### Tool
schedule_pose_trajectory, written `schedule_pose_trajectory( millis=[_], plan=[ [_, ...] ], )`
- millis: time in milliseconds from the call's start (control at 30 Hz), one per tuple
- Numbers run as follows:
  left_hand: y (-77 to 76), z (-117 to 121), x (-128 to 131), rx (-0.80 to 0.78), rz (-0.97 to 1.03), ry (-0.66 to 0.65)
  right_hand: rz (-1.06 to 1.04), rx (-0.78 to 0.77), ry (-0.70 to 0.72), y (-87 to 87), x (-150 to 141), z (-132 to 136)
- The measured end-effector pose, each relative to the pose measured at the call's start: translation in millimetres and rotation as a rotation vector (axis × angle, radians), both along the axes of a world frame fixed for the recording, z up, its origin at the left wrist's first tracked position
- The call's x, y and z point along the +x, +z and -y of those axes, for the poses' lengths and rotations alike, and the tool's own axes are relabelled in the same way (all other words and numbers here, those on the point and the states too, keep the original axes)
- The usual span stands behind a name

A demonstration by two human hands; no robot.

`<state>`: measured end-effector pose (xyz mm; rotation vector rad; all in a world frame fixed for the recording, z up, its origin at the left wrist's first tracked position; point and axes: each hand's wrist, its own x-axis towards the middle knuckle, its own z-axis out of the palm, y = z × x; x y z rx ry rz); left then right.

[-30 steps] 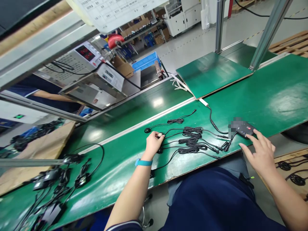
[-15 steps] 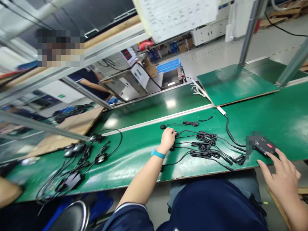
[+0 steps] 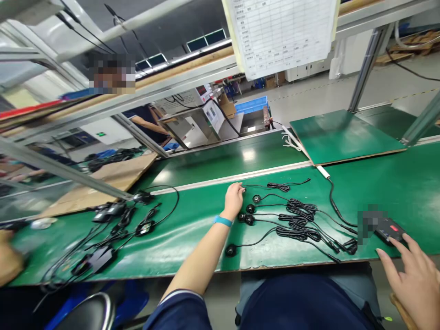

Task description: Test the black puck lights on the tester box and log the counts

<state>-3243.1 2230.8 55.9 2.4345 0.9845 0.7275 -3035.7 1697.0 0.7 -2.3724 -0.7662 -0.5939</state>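
My left hand (image 3: 234, 199) is closed at the near end of the farthest thin black cable (image 3: 280, 186). Its fingers hide the cable's round black head. Several similar cables lie beside and below it, with round, lens-like heads (image 3: 250, 209) towards my left hand and coiled leads (image 3: 297, 220) to the right. My right hand (image 3: 412, 279) has its fingers spread, with fingertips at the near edge of a black box (image 3: 391, 230) bearing a red mark. A black lead (image 3: 332, 197) runs to the box, whose left part is blurred out.
Black devices and tangled cables (image 3: 98, 259) lie on the green bench at left, near another person's arm (image 3: 8, 261). A green board (image 3: 347, 137) lies at the back right. A printed sheet (image 3: 282, 36) hangs from the overhead rail. A stool (image 3: 89, 316) stands below the bench.
My left hand has moved from the second cable's head to that of the farthest cable, uncovering the heads nearer me. My right hand stays by the box. The view has shifted.
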Motion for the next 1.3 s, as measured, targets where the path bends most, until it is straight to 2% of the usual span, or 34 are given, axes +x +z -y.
schedule_pose_trajectory(
  millis=[133,467,700,833,967,1100,1233,1300],
  plan=[
    [-6.7,-21.1,1.2,-0.040,0.016,0.036,-0.015,-0.071,-0.072,5.8,-3.3,-1.1],
    [-23.4,-61.5,8.3,-0.051,0.016,0.114,-0.062,-0.142,-0.145,0.4,-7.7,-0.5],
    [-28.3,-78.4,-0.3,-0.103,-0.027,0.136,-0.047,-0.133,-0.127,-1.3,-4.9,0.5],
    [-31.3,-78.1,-5.2,-0.172,-0.093,0.134,-0.082,-0.078,-0.129,3.8,-6.3,-0.7],
    [-21.2,-72.5,-3.3,-0.093,-0.196,0.106,-0.069,0.089,-0.124,17.2,-12.1,-11.2],
    [-5.8,-69.0,3.4,0.023,-0.390,0.129,-0.118,0.259,0.060,29.8,-15.2,-30.9],
    [5.7,-57.3,7.5,0.055,-0.509,0.178,-0.306,0.197,0.227,32.7,-15.0,-49.1],
    [11.6,-43.3,17.8,0.206,-0.473,0.199,-0.377,0.132,0.285,31.0,-10.5,-54.9]
  ],
)
